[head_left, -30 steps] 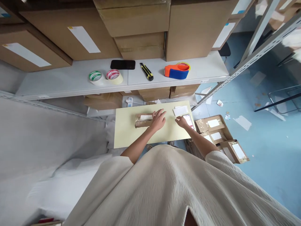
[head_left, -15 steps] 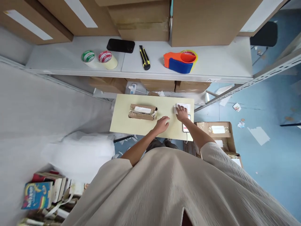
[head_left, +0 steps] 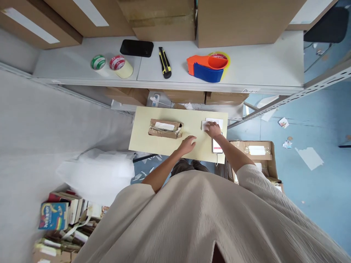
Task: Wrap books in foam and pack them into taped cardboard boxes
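My left hand (head_left: 187, 145) is over the front part of the small cream table (head_left: 142, 142), fingers stretched out and holding nothing. To its left lies a taped cardboard box (head_left: 166, 134) with a white label (head_left: 164, 126) on top. At the table's right end, the fingers of my right hand (head_left: 213, 130) are closed on a white paper slip (head_left: 204, 125), which sticks out to the left. Another white sheet (head_left: 215, 120) lies behind that hand. A phone (head_left: 217, 147) with a lit screen and a cable rests below the right wrist, partly covered by it.
The grey shelf (head_left: 153, 78) ahead carries tape rolls (head_left: 120, 67), a black phone (head_left: 136, 48), a yellow-black utility knife (head_left: 165, 63), an orange-blue tape dispenser (head_left: 207, 68) and big cartons. An open carton (head_left: 271, 160) stands right on the floor; books (head_left: 55, 215) are piled at left.
My right hand has shifted slightly left with the slip, and more of the sheet behind it shows. My left hand has barely moved. The camera view has shifted a little.
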Motion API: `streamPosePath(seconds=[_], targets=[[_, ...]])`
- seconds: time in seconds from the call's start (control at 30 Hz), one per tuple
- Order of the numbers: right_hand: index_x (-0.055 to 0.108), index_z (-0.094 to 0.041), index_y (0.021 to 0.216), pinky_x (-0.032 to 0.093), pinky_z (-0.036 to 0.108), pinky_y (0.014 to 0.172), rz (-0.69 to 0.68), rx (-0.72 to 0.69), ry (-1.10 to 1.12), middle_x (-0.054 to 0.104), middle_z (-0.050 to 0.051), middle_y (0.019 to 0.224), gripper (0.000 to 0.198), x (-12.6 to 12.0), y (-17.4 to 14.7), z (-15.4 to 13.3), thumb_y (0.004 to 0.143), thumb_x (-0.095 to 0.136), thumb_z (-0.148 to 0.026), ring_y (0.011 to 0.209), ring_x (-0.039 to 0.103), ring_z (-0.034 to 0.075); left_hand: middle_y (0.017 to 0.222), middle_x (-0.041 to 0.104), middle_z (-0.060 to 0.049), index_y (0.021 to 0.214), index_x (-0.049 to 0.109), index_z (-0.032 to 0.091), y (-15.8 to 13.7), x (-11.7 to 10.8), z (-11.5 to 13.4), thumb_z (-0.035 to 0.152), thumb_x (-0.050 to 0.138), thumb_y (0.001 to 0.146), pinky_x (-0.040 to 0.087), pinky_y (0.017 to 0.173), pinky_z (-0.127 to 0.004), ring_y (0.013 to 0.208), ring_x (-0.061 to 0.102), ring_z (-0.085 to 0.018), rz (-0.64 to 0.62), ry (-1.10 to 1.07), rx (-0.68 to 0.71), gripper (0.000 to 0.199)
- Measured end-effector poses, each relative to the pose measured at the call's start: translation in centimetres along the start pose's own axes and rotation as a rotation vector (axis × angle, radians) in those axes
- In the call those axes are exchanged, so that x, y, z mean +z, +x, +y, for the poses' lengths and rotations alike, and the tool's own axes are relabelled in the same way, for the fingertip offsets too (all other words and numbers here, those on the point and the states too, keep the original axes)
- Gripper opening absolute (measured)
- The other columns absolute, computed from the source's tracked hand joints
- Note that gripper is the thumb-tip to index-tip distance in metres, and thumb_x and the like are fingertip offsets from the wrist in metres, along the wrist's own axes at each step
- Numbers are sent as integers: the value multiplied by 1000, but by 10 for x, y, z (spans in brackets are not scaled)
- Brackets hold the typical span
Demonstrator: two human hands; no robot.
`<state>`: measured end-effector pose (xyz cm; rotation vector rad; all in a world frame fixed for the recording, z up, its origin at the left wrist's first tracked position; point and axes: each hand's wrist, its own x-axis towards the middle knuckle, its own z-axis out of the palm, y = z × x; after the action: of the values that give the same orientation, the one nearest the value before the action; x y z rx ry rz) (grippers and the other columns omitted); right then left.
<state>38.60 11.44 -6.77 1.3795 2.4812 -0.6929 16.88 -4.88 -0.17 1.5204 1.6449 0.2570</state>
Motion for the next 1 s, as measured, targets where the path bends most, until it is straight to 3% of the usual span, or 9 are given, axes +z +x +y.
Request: streamPosePath(seconds=[0.1,0.27,0.37,0.47,0.63,0.8,0.93,1.0], targets=[[80,-23,147,50,54,121,-9,0,15,62,14,171,42,-6,-1,-1,110,61,-33,150,55,42,163,68,-13,149,71,24,2,-1,0,27,57,109,46,136,-50,156,61,-30,-14,8,3,43],[84,-18,131,54,42,107,23,41,73,81,19,135,42,-12,0,-3,116,45,-24,125,72,33,160,70,-13,149,72,23,6,-2,-1,26,58,109,47,135,-46,155,63,-29,-8,6,16,42],[83,-18,121,54,39,101,92,95,158,83,18,128,32,-11,2,-1,112,54,-26,117,74,32,161,70,-12,149,72,24,7,-2,-3,27,58,109,47,135,-46,154,64,-29,-16,7,11,42],[80,-21,108,56,37,94,169,195,334,84,14,118,21,-9,4,1,107,65,-34,108,75,30,161,70,-12,149,72,24,10,-3,-3,28,57,109,48,135,-47,154,64,-29,-20,-1,15,43],[74,-25,96,57,35,84,292,274,651,83,12,104,39,-13,-6,11,106,62,-61,96,75,28,158,71,-13,146,73,23,20,-5,-1,26,57,107,48,134,-47,152,65,-29,-41,-9,29,42],[74,-24,105,58,36,87,395,357,678,83,13,102,47,-23,-28,36,109,50,-63,98,74,30,160,69,-13,147,72,25,45,-2,9,30,59,108,47,133,-50,153,62,-31,-39,14,36,42],[74,-18,130,60,42,92,440,518,627,84,18,111,50,-23,-43,66,107,49,-55,103,76,36,168,62,-17,152,69,24,80,8,26,32,59,108,46,134,-53,158,58,-36,-87,46,68,46],[75,-18,133,60,45,96,455,624,594,84,20,113,49,-21,-49,81,106,50,-50,107,76,38,174,56,-19,156,66,21,101,15,36,31,60,107,44,135,-56,162,54,-39,-110,74,86,51]])
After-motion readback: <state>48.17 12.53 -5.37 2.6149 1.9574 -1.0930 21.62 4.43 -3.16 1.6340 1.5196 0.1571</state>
